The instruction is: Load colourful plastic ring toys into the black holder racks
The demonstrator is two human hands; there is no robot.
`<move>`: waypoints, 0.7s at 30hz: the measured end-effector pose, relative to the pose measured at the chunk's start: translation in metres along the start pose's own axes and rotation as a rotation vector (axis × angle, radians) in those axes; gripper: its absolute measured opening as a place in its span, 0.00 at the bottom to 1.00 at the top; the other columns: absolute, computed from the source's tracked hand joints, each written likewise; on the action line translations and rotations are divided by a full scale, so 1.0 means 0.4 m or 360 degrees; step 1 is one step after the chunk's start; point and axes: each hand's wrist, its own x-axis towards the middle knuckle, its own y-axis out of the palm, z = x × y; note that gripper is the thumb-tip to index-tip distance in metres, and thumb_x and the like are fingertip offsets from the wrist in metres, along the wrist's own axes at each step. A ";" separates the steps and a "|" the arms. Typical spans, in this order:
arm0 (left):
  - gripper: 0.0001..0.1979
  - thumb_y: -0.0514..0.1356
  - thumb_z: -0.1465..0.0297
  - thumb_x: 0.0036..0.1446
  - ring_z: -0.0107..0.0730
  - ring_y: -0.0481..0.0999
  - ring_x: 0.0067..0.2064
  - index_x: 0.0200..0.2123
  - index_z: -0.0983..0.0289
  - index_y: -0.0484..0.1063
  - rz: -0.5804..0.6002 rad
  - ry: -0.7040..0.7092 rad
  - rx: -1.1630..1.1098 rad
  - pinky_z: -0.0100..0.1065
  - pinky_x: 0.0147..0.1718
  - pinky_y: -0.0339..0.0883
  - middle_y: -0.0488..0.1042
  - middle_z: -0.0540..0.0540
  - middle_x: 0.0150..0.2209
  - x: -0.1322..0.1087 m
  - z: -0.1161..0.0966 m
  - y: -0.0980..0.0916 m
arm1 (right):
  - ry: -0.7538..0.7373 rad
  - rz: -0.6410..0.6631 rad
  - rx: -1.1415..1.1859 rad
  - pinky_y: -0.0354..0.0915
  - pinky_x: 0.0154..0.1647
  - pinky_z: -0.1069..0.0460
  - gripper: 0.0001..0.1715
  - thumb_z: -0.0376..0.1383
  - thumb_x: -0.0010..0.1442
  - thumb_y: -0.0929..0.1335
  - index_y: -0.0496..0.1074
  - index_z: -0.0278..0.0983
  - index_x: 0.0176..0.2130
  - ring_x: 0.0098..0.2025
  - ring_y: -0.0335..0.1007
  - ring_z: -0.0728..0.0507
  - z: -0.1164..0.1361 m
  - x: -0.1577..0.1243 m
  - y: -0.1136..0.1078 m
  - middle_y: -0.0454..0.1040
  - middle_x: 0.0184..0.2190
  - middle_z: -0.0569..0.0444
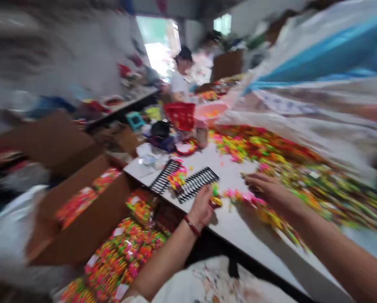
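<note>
My left hand (204, 206), with a dark red band at the wrist, is closed around a small bunch of yellow, green and orange pieces (216, 197) at the white table's near edge. Blur hides what kind of pieces they are. My right hand (264, 185) is over the table, its fingers smeared by motion; whether it grips anything does not show. Below it lies a row of pink and yellow pieces (248, 198). Left of my hands are two black slotted racks, one nearer (199, 184) and one farther (163, 176), with a colourful cluster (177, 179) between them.
A long heap of similar bright pieces (301, 168) covers the table's right side, beside plastic sheeting (301, 88). An open cardboard box (77, 210) and bagged colourful pieces (128, 248) stand at lower left. A red container (180, 115) is at the back; a person (180, 80) is beyond.
</note>
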 end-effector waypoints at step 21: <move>0.09 0.67 0.66 0.52 0.23 0.66 0.30 0.36 0.61 0.75 0.0533 0.0358 0.0558 0.26 0.32 0.63 0.72 0.49 0.31 -0.070 0.120 0.044 | -0.0321 -0.0615 -0.0529 0.59 0.29 0.52 0.15 0.46 0.61 0.69 0.77 0.38 0.41 0.27 0.63 0.48 -0.178 -0.338 0.040 0.74 0.28 0.55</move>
